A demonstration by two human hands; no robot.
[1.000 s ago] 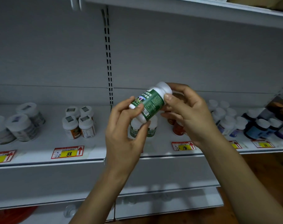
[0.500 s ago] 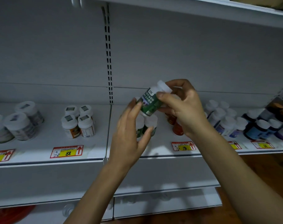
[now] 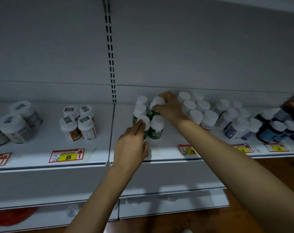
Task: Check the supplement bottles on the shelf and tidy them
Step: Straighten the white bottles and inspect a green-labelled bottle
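A green-labelled supplement bottle [image 3: 154,109] with a white cap stands tilted among a cluster of like green bottles [image 3: 157,127] on the white shelf [image 3: 101,148]. My right hand [image 3: 169,107] grips this bottle around its cap and upper body, in the back right of the cluster. My left hand [image 3: 132,146] reaches in from below with fingers extended, its fingertips touching the front left green bottle [image 3: 145,124].
White-capped bottles [image 3: 195,112] stand right of the cluster, then blue and dark ones [image 3: 270,130]. Orange-labelled bottles [image 3: 79,126] and larger jars [image 3: 17,126] sit to the left. Price tags [image 3: 67,155] line the shelf edge. A slotted upright [image 3: 111,64] runs up the back wall.
The green bottle was held up in both hands and turned; now my right hand has carried it down into the cluster on the shelf. My left hand let go and moved to the front bottle.
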